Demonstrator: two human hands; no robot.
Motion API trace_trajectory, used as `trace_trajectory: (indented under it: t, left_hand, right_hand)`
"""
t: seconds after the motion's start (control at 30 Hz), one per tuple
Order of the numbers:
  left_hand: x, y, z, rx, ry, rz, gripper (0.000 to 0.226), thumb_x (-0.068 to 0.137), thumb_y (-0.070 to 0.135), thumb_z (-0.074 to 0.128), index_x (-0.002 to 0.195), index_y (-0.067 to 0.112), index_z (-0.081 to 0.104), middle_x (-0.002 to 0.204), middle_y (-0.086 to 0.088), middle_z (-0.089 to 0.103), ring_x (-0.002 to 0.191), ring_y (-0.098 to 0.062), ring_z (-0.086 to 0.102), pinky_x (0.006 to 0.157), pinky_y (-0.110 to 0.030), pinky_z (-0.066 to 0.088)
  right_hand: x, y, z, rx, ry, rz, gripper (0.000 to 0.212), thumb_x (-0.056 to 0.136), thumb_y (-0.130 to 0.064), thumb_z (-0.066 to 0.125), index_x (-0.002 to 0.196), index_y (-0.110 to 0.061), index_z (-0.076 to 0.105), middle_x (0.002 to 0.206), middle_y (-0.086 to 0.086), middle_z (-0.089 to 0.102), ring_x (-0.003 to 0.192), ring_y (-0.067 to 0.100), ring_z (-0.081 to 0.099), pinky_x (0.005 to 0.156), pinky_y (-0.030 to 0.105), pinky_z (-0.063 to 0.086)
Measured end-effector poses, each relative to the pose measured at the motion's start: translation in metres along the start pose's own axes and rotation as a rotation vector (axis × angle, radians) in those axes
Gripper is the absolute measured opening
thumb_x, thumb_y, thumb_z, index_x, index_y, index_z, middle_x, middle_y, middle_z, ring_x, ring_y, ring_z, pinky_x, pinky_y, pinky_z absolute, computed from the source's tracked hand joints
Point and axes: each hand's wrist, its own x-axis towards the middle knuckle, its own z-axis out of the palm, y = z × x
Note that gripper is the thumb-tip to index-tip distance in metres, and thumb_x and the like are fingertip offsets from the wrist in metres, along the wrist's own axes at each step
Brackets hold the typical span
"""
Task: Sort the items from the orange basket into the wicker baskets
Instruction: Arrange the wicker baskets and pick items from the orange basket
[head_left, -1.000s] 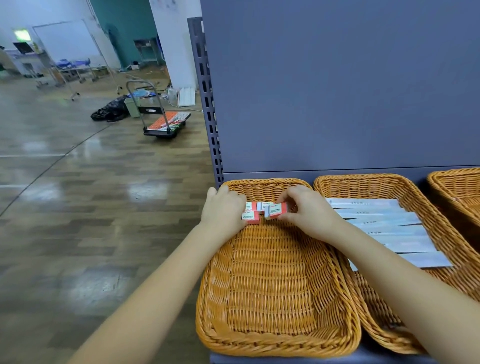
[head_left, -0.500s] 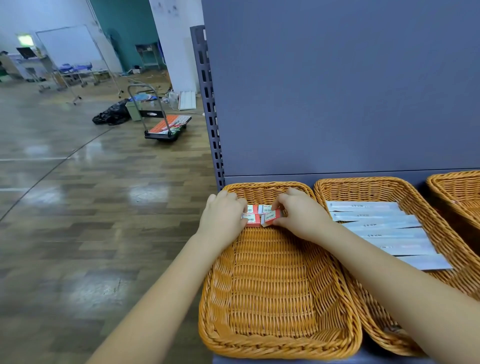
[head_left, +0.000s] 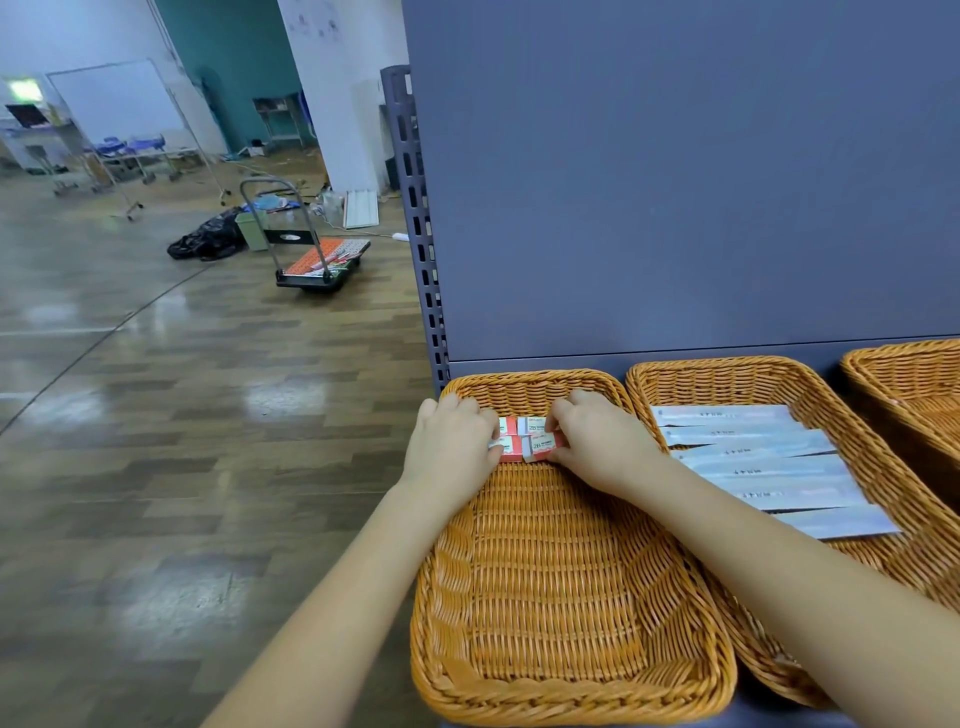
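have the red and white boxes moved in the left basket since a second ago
Yes. The red and white boxes now lie closer to the left wicker basket's far wall.

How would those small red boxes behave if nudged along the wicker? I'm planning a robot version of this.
The small red boxes look like stiff cardboard, so probably light and rigid. Flat sides mean they should slide, not roll. The wicker basket weave is ridged, so edges may catch.

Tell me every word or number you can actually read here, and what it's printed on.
"2B": on the far red and white box between the hands.
"2B": on the near red and white box.
Smaller print on both boxes: too small to read.
Print on the long pale packets in the next wicker basket: blurred.
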Motion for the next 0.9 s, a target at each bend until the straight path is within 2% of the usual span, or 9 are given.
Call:
trace_trajectory:
  t: [0.2,0.37,0.5,0.6,0.9]
  left_hand:
    - [0.000,0.001,0.000,0.041,-0.012,0.016,0.036,0.097,0.042,0.044,0.122,0.019,0.057,0.121,0.000,0.057,0.115,-0.018,0.044,0.099,-0.035,0.030]
    - [0.006,0.006,-0.004,0.093,-0.042,0.088,0.038,0.097,0.040,0.045,0.122,0.015,0.056,0.119,-0.004,0.058,0.113,-0.022,0.046,0.097,-0.035,0.033]
    - [0.014,0.016,-0.007,0.120,-0.052,0.138,0.035,0.098,0.037,0.041,0.118,0.013,0.057,0.118,-0.007,0.058,0.112,-0.025,0.046,0.094,-0.037,0.034]
    - [0.016,0.025,-0.006,0.136,-0.050,0.167,0.036,0.098,0.035,0.040,0.120,0.012,0.056,0.121,-0.007,0.057,0.114,-0.026,0.047,0.094,-0.038,0.036]
    - [0.036,0.060,-0.024,0.078,-0.003,0.216,0.038,0.096,0.037,0.040,0.120,0.012,0.056,0.125,-0.008,0.057,0.118,-0.027,0.047,0.095,-0.040,0.038]
  right_hand:
    - [0.002,-0.002,0.001,-0.062,-0.025,-0.004,0.042,0.090,-0.038,0.058,0.126,-0.019,0.048,0.125,0.005,0.048,0.119,0.021,0.043,0.087,0.034,0.047]
    - [0.004,0.000,-0.004,-0.017,-0.054,-0.012,0.040,0.088,-0.038,0.060,0.122,-0.017,0.051,0.123,0.003,0.050,0.119,0.020,0.043,0.093,0.034,0.044]
    - [-0.005,0.004,-0.006,-0.041,0.033,-0.043,0.028,0.094,-0.029,0.048,0.118,-0.016,0.053,0.120,0.003,0.052,0.116,0.020,0.045,0.091,0.033,0.042]
    - [-0.016,0.005,0.000,-0.116,0.065,-0.053,0.028,0.097,-0.029,0.039,0.115,-0.013,0.054,0.118,0.005,0.054,0.111,0.022,0.047,0.091,0.035,0.040]
    - [-0.038,0.032,-0.032,-0.143,0.202,0.074,0.029,0.097,-0.025,0.041,0.116,-0.007,0.053,0.119,0.010,0.053,0.114,0.026,0.046,0.094,0.035,0.037]
